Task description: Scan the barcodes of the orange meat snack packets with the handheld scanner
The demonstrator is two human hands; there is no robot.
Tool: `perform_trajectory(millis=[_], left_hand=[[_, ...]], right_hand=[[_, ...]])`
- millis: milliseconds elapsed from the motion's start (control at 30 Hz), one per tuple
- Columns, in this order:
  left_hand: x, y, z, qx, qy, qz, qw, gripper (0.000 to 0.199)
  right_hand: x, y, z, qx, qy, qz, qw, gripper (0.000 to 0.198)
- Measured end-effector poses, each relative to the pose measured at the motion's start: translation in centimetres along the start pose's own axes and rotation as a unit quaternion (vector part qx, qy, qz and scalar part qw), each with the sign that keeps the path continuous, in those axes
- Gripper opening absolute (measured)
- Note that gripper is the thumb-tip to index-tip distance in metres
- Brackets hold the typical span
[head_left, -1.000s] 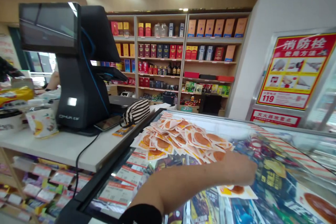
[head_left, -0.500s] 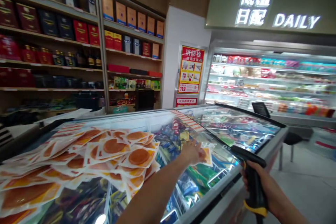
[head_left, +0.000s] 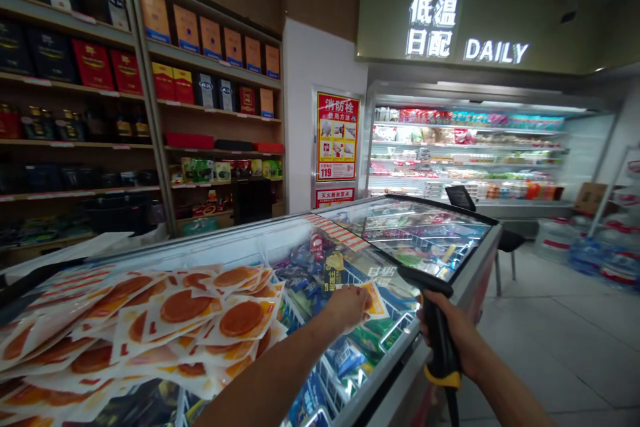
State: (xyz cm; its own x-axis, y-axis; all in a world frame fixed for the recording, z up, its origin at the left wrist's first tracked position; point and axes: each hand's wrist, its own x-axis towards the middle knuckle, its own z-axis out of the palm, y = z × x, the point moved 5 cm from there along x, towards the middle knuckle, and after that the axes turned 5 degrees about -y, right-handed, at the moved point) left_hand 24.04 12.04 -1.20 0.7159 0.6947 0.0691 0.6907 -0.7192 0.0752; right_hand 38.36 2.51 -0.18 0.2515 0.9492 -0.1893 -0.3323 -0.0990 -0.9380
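Liquor shelves [head_left: 75, 100]: at the far left we see wooden shelving along the back wall, stocked with red, dark and orange boxes and a row of bottles
Packet pile [head_left: 150, 320]: a loose heap of white packets with orange-brown discs lies spread on the glass lid at the left end of the chest freezer [head_left: 450, 293], the packets overlapping one another
Left hand [head_left: 347, 307]: our arm reaches forward over the glass, and the fingers close on the near edge of a single packet [head_left: 375, 299]; the grip is narrow, holding that packet
Single packet: it lies flat on the glass just right of the pile and apart from it, near the front edge of the freezer, partly covered by our fingers
Freezer contents: under the glass we see blue, green and yellow frozen-food bags in wire baskets
Fire poster [head_left: 338, 137]: a red and yellow notice with the number 119 hangs on the white wall behind the freezer
Right hand [head_left: 453, 340]: wrapped fully round the handle of a barcode scanner [head_left: 433, 320], held tight just beside the freezer's front rim
Barcode scanner: black with a yellow band low on the grip, its head tilted towards the single packet, close to it but not touching
Open chiller [head_left: 470, 153]: lit shelves of packaged goods stand at the right under a glowing DAILY sign [head_left: 495, 51]
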Motion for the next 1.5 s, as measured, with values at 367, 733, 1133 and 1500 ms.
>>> perform_trajectory(millis=[367,733,1133,1500], left_hand=[[-2.1,-4.8,-2.6,-0.208,0.095,-0.110,0.967,0.047],[-4.9,-12.4,-5.8,-0.503,0.214,-0.134,0.827,0.044],[-6.4,-14.1,-7.7,-0.513,0.274,-0.157,0.798,0.045],[-18.2,-15.1,-11.3,-0.350,0.349,-0.176,0.851,0.044]], right_hand=[[-3.2,-0.4,2.8,0.003,-0.037,-0.010,0.999,0.023],[-5.0,1.0,9.4,-0.006,-0.136,-0.001,0.991,0.028],[-4.4,1.5,10.2,-0.002,-0.142,0.010,0.990,0.026],[-2.9,1.7,11.3,-0.013,-0.126,0.011,0.992,0.025]])
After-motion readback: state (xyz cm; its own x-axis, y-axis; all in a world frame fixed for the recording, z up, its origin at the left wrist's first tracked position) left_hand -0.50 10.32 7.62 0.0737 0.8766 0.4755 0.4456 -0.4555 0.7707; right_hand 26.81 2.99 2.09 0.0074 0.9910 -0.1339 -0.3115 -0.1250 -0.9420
